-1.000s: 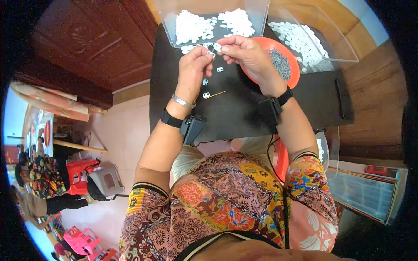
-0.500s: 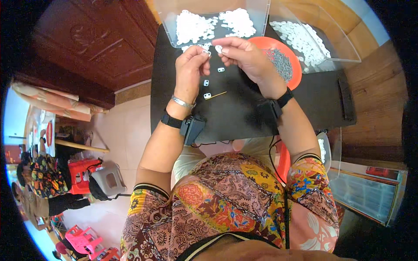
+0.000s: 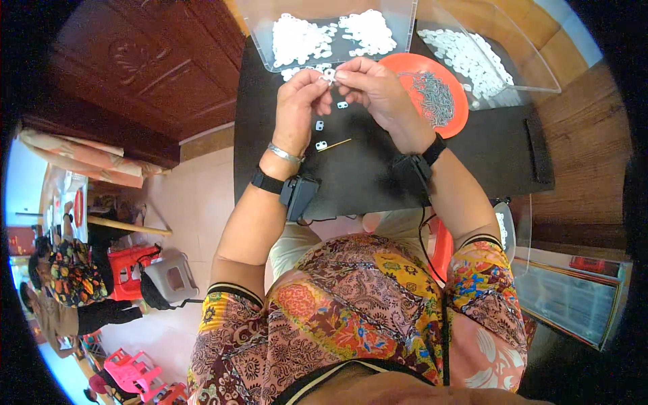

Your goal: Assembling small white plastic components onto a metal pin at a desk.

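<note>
Small white plastic pieces (image 3: 329, 75) meet between my two hands above the far part of the black table. My left hand (image 3: 300, 101) pinches them from one side with thumb and forefinger. From the other side, the thumb and forefinger of my right hand (image 3: 376, 86) close on them; my fingertips cover the parts' exact fit. Below my hands, a white two-holed piece (image 3: 342, 105), a second one (image 3: 320, 125) and a third (image 3: 321, 145) lie on the table. A thin yellowish stick (image 3: 337, 144) rests beside the nearest one.
A clear bin (image 3: 268, 66) with piles of white pieces stands at the far side. An orange-red plate (image 3: 462, 108) of grey metal pins or screws sits right of my right hand. Another clear container (image 3: 540, 86) of white pieces lies beyond it. People are at the far left.
My hands have come together. The white pieces, held apart in each hand before, now touch between my fingertips.
</note>
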### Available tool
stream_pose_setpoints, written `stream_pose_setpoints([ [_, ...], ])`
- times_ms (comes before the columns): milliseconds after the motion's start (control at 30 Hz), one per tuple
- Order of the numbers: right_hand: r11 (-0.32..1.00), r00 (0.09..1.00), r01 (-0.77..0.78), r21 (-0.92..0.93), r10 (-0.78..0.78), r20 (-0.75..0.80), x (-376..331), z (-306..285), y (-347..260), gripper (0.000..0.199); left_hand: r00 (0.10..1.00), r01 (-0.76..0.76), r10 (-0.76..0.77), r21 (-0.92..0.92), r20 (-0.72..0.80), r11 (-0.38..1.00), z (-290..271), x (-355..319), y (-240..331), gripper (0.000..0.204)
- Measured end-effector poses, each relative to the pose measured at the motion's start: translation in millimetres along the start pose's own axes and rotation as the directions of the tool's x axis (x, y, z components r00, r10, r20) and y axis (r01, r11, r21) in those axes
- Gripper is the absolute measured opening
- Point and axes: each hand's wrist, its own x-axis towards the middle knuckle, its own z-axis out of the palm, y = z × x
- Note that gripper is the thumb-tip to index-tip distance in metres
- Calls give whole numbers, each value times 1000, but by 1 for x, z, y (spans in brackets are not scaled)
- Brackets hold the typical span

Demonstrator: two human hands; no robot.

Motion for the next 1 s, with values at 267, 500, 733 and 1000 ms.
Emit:
stream_pose_setpoints([
  [267, 1000, 1000, 6, 17, -6, -16, 0, -1, -6, 18, 1000, -4, 5, 37, -29, 999, -2, 2, 1, 11],
  [500, 969, 993, 112, -221, -115, 2, -1, 1, -12, 18, 998, 25, -17, 126, -64, 992, -1, 2, -4, 12],
  [733, 956, 987, 160, -246, -158, 26, 1, 0, -10, 17, 998, 34, -26, 135, -58, 990, 0, 1, -4, 12],
  [1000, 941, 983, 183, -286, -178, 45, 0, 1, -10, 20, 998, 33, -25, 153, -53, 988, 1, 2, -6, 12],
])
